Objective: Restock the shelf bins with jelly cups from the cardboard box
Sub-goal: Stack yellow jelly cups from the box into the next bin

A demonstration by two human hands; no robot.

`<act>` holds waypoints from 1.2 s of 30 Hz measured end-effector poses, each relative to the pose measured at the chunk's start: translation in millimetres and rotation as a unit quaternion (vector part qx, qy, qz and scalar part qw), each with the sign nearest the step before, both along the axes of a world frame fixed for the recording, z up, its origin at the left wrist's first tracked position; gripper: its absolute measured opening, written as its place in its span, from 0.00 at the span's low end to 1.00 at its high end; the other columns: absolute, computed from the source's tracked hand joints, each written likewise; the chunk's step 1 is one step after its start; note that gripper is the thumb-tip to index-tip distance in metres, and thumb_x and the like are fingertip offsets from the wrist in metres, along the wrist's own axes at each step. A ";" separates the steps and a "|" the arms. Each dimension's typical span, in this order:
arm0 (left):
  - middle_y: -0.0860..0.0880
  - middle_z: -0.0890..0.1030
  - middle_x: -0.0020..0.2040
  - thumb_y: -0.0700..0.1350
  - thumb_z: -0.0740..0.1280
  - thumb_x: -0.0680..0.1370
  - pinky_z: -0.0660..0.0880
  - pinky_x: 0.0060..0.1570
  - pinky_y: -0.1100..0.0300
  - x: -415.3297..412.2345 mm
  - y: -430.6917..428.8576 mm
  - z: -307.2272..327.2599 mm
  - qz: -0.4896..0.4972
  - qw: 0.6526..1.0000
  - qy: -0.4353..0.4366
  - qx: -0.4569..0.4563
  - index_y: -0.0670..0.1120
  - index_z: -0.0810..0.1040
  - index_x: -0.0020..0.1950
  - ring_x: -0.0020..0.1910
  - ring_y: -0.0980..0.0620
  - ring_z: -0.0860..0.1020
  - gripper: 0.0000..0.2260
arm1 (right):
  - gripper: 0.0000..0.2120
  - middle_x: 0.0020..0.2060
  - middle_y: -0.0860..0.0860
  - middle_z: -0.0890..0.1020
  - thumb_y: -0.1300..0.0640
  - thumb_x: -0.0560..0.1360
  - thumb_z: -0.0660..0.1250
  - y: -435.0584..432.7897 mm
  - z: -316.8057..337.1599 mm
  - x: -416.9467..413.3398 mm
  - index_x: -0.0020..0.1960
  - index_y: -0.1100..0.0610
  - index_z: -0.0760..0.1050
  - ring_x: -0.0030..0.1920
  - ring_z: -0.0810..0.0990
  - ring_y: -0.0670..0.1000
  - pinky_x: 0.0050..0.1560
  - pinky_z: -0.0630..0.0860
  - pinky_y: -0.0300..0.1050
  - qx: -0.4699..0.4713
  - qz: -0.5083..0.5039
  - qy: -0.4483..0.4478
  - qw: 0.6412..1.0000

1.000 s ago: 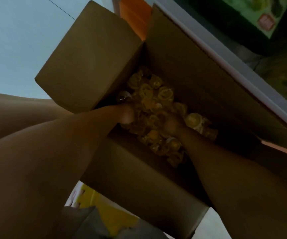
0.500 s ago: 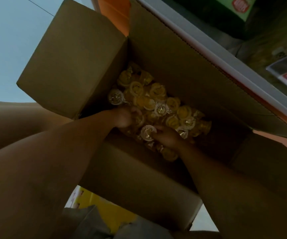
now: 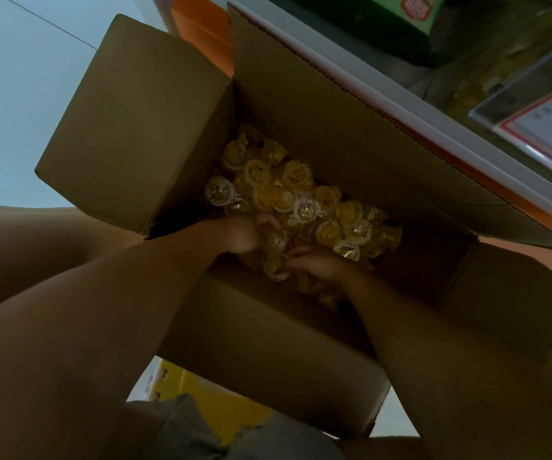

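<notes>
Single head-worn, wide-angle view. It looks down and forward at close range into the open cardboard box (image 3: 301,111), which fills most of the frame. The left hand (image 3: 243,235) and right hand (image 3: 317,265) reach in from the lower edge among jelly cups (image 3: 301,194). The shelf edge (image 3: 434,119) runs diagonally across the upper right.

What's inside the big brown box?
A heap of yellow jelly cups lies in the box, and the left hand and right hand grip some. The box bottom and anything beneath the heap and hands are covered.
</notes>
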State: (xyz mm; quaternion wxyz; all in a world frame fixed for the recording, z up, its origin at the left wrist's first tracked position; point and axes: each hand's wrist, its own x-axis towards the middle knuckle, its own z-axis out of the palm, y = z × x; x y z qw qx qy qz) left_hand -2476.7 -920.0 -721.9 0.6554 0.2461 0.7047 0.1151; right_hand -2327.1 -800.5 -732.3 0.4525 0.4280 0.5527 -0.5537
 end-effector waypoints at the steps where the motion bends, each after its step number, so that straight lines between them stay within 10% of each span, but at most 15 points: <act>1: 0.50 0.71 0.70 0.50 0.63 0.81 0.68 0.55 0.63 1.3 0.4 1.9 -0.018 1.000 -0.002 -0.004 0.56 0.71 0.68 0.61 0.53 0.72 0.15 | 0.11 0.50 0.49 0.78 0.51 0.77 0.66 1.4 1.0 -0.8 0.59 0.50 0.75 0.46 0.78 0.47 0.42 0.76 0.43 -0.005 0.000 0.001 1.000; 11: 0.53 0.75 0.62 0.51 0.66 0.79 0.74 0.48 0.61 6.5 1.1 23.4 -0.033 0.998 -0.035 -0.041 0.56 0.74 0.66 0.58 0.53 0.75 0.15 | 0.11 0.62 0.45 0.78 0.38 0.68 0.72 9.3 18.2 14.7 0.50 0.35 0.79 0.62 0.75 0.50 0.58 0.75 0.50 -0.053 -0.051 0.012 0.997; 16: 0.54 0.72 0.65 0.56 0.76 0.69 0.72 0.60 0.57 12.2 -2.4 31.3 -0.107 0.993 0.004 -0.041 0.60 0.70 0.69 0.63 0.51 0.73 0.30 | 0.20 0.64 0.47 0.76 0.48 0.71 0.73 9.9 31.2 17.0 0.61 0.38 0.73 0.63 0.75 0.52 0.46 0.76 0.43 -0.073 -0.033 0.007 0.997; 27: 0.52 0.78 0.55 0.48 0.75 0.71 0.76 0.48 0.60 20.6 -0.8 36.9 -0.065 0.998 0.003 0.003 0.56 0.75 0.65 0.48 0.54 0.78 0.23 | 0.14 0.68 0.46 0.73 0.57 0.72 0.71 8.8 40.9 31.3 0.53 0.40 0.80 0.69 0.68 0.48 0.73 0.61 0.50 -0.059 -0.097 0.060 0.992; 30: 0.53 0.79 0.45 0.45 0.71 0.74 0.73 0.37 0.64 18.9 5.6 46.2 -0.024 0.999 -0.033 0.007 0.57 0.76 0.63 0.39 0.57 0.77 0.18 | 0.11 0.64 0.49 0.76 0.55 0.71 0.71 7.0 45.5 35.4 0.48 0.40 0.82 0.67 0.71 0.54 0.68 0.68 0.58 -0.070 -0.159 0.054 0.983; 36: 0.48 0.83 0.54 0.46 0.63 0.81 0.80 0.47 0.53 15.3 11.7 63.0 0.091 0.990 -0.111 -0.006 0.56 0.75 0.65 0.51 0.47 0.83 0.13 | 0.15 0.59 0.54 0.77 0.60 0.77 0.65 6.0 60.8 45.5 0.62 0.49 0.75 0.55 0.78 0.55 0.43 0.81 0.51 -0.126 -0.335 0.045 0.933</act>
